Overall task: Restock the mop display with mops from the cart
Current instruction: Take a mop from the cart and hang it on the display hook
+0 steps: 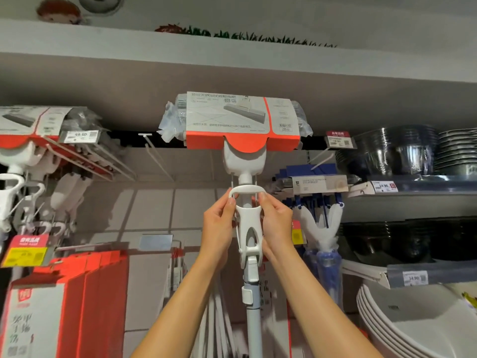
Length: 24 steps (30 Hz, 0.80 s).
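- Hands first: the left hand [219, 223] and the right hand [276, 223] are both raised, fingers curled onto the white lever handle [247, 215] of a mop [245, 161], one on each side, thumbs near the loop at its top.
- Both grips look like light pinches around the handle frame rather than full fists; neither hand holds anything else.
- The mop is held up in front of the display wall, its head wrapped in a white and orange card sleeve [241, 120] just below the underside of the upper shelf [232, 71].
- Its long axis runs close to vertical: head at the top, pole [254, 332] going straight down out of view between the forearms.
- The head's broad face is turned toward the camera, its width lying left to right.
- An empty wire hook [154, 156] juts out just left of the mop head; whether the mop is already hung on a peg cannot be told, since the sleeve hides that spot.
- To the left, hung mops [31, 140] of the same kind already fill a hook, so part of the display is stocked.
- My judgement: this mop is being hung, so the restocking is underway; the cart is out of view, so how many remain is unknown.
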Each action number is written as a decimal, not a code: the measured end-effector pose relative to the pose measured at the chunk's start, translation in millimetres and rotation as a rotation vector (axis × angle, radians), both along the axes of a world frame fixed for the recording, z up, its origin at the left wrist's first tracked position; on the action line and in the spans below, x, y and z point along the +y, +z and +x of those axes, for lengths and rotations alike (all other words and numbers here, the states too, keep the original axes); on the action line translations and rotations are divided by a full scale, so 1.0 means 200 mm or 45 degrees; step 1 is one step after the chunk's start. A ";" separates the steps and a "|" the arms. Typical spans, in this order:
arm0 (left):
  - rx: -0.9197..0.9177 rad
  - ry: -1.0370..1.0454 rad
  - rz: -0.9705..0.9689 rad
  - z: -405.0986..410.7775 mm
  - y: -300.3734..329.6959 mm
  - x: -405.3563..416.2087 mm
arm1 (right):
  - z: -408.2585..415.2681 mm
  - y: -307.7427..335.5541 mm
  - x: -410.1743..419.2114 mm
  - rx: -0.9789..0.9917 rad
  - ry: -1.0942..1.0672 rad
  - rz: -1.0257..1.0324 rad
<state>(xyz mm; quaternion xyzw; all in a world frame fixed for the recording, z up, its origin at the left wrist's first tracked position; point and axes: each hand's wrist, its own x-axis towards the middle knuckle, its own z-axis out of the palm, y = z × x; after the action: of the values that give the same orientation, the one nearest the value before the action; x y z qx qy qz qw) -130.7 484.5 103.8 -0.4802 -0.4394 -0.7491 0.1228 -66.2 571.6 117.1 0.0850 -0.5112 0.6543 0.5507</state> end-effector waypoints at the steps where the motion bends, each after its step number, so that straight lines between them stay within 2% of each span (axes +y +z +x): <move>1: 0.011 -0.009 0.008 -0.04 0.03 0.01 | -0.03 0.02 0.00 0.004 0.014 -0.008; 9: 0.061 -0.094 0.063 -0.22 0.21 0.09 | -0.21 0.20 0.06 0.012 0.018 -0.056; 24: 0.110 -0.042 0.107 -0.40 0.41 0.29 | -0.39 0.41 0.26 0.039 0.071 -0.050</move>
<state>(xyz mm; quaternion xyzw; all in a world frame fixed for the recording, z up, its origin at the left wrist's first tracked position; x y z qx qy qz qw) -211.1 541.7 186.2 -0.5136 -0.3940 -0.7474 0.1494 -143.2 623.6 199.2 0.0983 -0.4871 0.6780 0.5416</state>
